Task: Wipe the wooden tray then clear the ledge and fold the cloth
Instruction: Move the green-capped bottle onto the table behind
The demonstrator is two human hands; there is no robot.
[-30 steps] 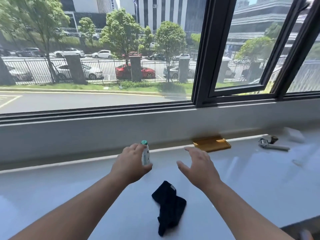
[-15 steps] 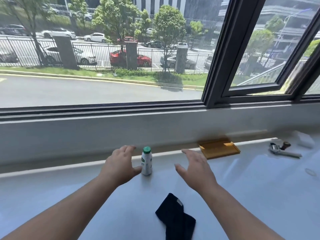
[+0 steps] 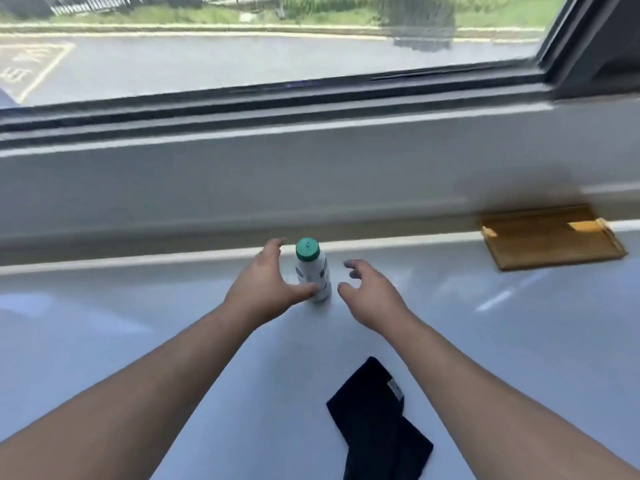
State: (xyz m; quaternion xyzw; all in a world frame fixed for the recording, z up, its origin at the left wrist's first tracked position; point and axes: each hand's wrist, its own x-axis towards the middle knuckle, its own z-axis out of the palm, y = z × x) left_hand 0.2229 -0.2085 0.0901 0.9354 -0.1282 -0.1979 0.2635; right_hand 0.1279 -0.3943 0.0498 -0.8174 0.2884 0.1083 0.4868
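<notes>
A small white bottle with a green cap (image 3: 312,270) stands upright on the white ledge (image 3: 104,341). My left hand (image 3: 265,285) is open just left of it, thumb tip against the bottle's lower side. My right hand (image 3: 372,294) hovers open just right of the bottle, fingers curled, not touching it. The wooden tray (image 3: 550,237) lies flat at the back right against the wall under the window. A crumpled dark cloth (image 3: 377,420) lies on the ledge near me, between my forearms.
A grey wall band and the dark window frame (image 3: 277,95) run along the back of the ledge. The glass shows a road and grass outside.
My left hand let go of the bottle, which now stands on the ledge. My right hand moved closer to the bottle. The view tilted down and shifted left.
</notes>
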